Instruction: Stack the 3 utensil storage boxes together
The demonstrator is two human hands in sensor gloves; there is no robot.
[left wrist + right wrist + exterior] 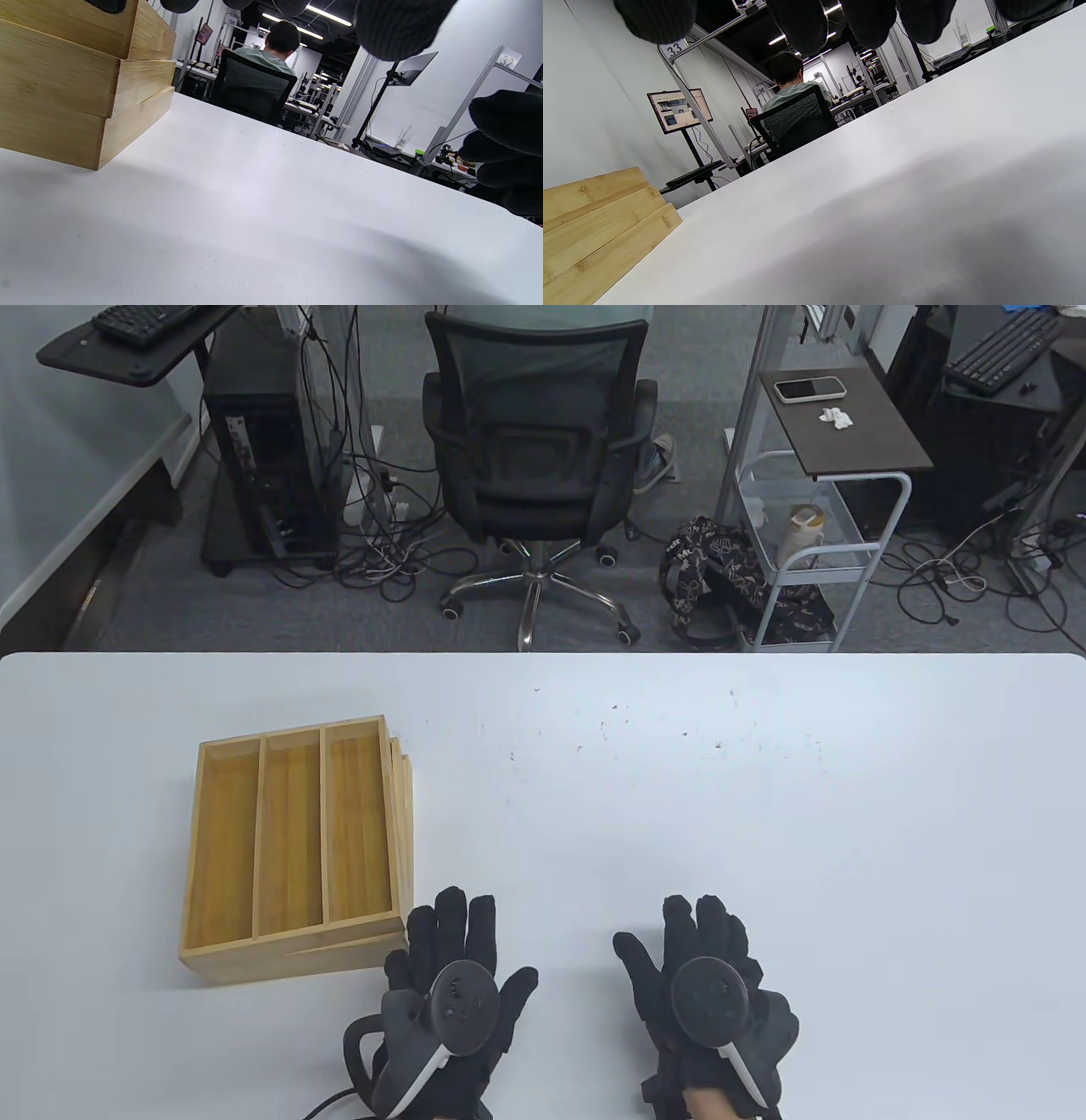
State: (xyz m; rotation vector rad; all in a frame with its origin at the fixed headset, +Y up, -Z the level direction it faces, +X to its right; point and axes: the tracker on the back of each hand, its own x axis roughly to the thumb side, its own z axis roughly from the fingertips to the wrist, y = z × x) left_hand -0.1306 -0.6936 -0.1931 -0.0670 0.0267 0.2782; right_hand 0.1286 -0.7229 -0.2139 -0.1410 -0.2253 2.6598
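Three bamboo utensil boxes (293, 848) stand in one stack on the left of the white table (679, 780); the top one shows three long compartments. The stack shows as three wooden layers in the left wrist view (76, 80) and in the right wrist view (598, 228). My left hand (454, 993) lies flat with fingers spread, just right of the stack's near right corner, holding nothing. My right hand (708, 984) lies flat and spread on the table further right, holding nothing. Only fingertips (801, 25) show at the top of each wrist view.
An office chair (534, 466) with a seated person stands beyond the table's far edge. A small cart (814, 534) and a computer tower (271, 466) stand on the floor behind. Small dark specks (611, 729) mark the table's middle.
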